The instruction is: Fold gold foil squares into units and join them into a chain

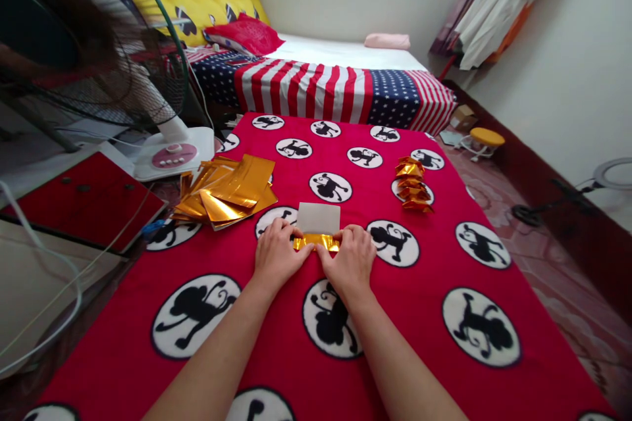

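A sheet of gold foil paper (pixel 318 216) lies on the red cloth in front of me, its pale back facing up and its near part folded over to show gold. My left hand (pixel 280 250) grips the left end of the fold, thumb at the near edge and fingers curled on top. At the right end, my right hand (pixel 351 256) pinches the same fold in a mirrored way. Both thumbs almost meet at the middle. Left of my hands is a loose pile of flat gold foil sheets (pixel 232 187). Several folded gold foil pieces (pixel 413 184) stand in a row to the right.
The red cloth (pixel 415 342) with black monkey figures covers the table. A standing fan (pixel 170 145) is close on the left, beside a red panel (pixel 83 194). Behind the table is a bed (pixel 316 89). On the right floor are a yellow stool (pixel 486 137) and a ring-light stand (pixel 567 194).
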Demonstrator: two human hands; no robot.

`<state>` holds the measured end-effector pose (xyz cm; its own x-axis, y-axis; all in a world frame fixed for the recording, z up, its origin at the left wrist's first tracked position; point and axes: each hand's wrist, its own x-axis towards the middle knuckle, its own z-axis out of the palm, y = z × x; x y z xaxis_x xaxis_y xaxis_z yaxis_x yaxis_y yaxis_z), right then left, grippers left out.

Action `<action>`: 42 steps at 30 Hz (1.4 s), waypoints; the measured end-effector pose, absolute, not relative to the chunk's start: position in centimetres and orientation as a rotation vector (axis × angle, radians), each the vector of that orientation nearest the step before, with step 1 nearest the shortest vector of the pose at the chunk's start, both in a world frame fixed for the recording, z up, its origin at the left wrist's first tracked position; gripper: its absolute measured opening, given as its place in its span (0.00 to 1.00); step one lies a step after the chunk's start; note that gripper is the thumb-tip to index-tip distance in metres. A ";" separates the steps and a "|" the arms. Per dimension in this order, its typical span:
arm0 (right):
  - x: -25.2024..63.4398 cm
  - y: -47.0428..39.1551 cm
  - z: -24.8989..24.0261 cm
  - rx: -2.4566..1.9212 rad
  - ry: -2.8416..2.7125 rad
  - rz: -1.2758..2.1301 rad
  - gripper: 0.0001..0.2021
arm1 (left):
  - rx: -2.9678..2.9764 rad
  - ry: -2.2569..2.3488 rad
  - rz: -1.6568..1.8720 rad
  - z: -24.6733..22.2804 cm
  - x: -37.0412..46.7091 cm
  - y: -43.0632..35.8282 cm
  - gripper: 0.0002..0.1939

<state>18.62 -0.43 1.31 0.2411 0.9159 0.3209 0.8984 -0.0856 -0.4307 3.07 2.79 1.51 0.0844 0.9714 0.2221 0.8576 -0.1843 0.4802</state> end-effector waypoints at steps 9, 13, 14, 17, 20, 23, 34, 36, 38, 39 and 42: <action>20.2 -0.7 1.0 -1.879 -1.649 0.230 0.07 | 2.115 1.682 0.686 1.0 1.5 3.4 0.09; 20.8 -0.6 1.0 -1.845 -1.635 0.279 0.12 | 2.106 1.643 0.666 0.9 1.1 3.6 0.10; 20.8 -0.6 1.0 -1.844 -1.629 0.282 0.12 | 2.105 1.637 0.663 1.0 1.1 3.6 0.10; 20.3 -0.6 1.1 -1.871 -1.614 0.265 0.09 | 2.090 1.669 0.667 1.3 1.6 3.4 0.09; 19.3 -0.5 1.2 -1.927 -1.610 0.170 0.09 | 2.076 1.777 0.686 1.7 2.6 2.9 0.11; 18.6 -0.5 1.3 -1.973 -1.617 0.094 0.15 | 2.087 1.842 0.689 1.8 3.2 2.6 0.16; 19.0 -0.7 1.3 -1.964 -1.641 0.137 0.09 | 2.084 1.791 0.627 1.6 2.5 2.9 0.11; 18.8 -0.6 1.3 -1.986 -1.635 0.105 0.13 | 2.076 1.853 0.610 1.9 2.9 2.7 0.15; 18.8 -0.6 1.3 -1.986 -1.642 0.106 0.13 | 2.066 1.865 0.588 2.2 3.0 2.7 0.16; 18.9 -0.6 1.3 -1.976 -1.651 0.125 0.11 | 2.064 1.843 0.582 2.2 3.0 2.7 0.14; 19.3 -0.7 1.4 -1.935 -1.668 0.191 0.08 | 2.063 1.741 0.581 2.2 2.4 3.0 0.10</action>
